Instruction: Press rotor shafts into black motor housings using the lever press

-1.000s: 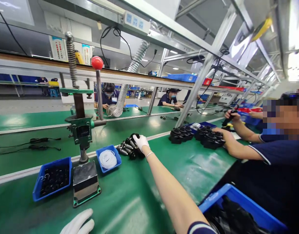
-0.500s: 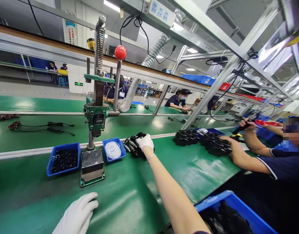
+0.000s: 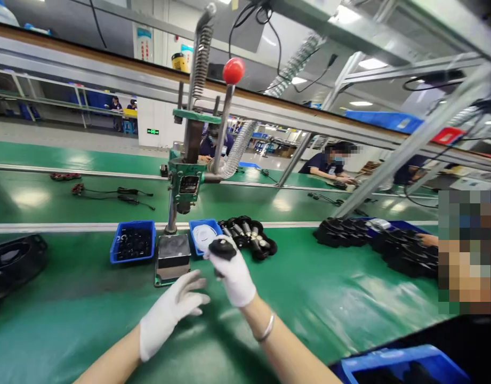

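My right hand [image 3: 234,274], in a white glove, grips a black part with a round, disc-like top [image 3: 222,248] and lifts it over the bench. Its lower portion is hidden by my fingers. Facing it from the left is my gloved left hand [image 3: 175,309], fingers spread and nothing in them. Behind both hands stands a green hand press [image 3: 188,181] with a red ball knob [image 3: 233,71] and a dark base block [image 3: 173,250]. A pile of black parts with metallic cylinders [image 3: 251,234] lies just beyond my right hand.
Blue bins flank the press: one of small black pieces [image 3: 132,242], one of white rings [image 3: 204,234]. A large black housing [image 3: 15,261] lies at left. Stacked black parts [image 3: 343,232] sit at right, near a co-worker. Another blue bin [image 3: 405,360] is at lower right.
My right hand has come back from the pile with a black part in its grip. My left hand has risen toward it, fingers spread. The view has swung to the left.
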Tool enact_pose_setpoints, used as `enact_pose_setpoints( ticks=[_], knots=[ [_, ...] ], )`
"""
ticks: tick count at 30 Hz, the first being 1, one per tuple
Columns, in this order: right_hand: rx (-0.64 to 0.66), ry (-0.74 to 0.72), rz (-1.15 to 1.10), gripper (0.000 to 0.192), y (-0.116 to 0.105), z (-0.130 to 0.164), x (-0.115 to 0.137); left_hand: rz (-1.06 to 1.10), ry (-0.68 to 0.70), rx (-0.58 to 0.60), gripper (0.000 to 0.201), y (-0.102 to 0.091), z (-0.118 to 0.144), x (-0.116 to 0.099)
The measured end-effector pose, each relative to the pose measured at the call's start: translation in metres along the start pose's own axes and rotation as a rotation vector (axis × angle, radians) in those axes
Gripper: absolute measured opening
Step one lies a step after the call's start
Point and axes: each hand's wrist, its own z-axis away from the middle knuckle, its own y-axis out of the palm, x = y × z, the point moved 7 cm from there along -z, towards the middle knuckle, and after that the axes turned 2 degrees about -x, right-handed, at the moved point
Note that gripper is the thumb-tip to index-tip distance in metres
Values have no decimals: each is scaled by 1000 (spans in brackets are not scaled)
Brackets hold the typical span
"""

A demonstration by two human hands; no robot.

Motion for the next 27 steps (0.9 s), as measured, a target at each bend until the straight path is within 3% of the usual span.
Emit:
enact_pose_setpoints(
  ticks=[2, 4, 7, 10, 13, 15, 18, 27],
  knots=[
    [137, 89, -40, 30, 38, 28, -15, 221, -26, 40, 53, 6, -8, -6],
    [245, 191, -77, 33, 58, 46, -31, 251, -15, 35, 43, 0, -12, -6],
    [419, 286, -102, 43, 67, 57, -54, 35, 48, 38, 40, -19, -11, 0],
    [625, 287, -154, 60, 67, 64, -67, -208, 106, 83, 44, -31, -9, 6],
    [763, 322, -293, 75, 65, 71, -73, -428, 35, -15, 43, -47, -9, 17],
    [801, 376, -360, 78, 64, 74, -77, -527, -33, -96, 36, -55, -10, 22],
    [798, 419, -381, 77, 63, 74, -80, -574, -26, -123, 34, -58, -10, 18],
    [636, 495, -282, 65, 54, 67, -83, -918, 44, -201, 26, -67, -8, -5]
  ],
)
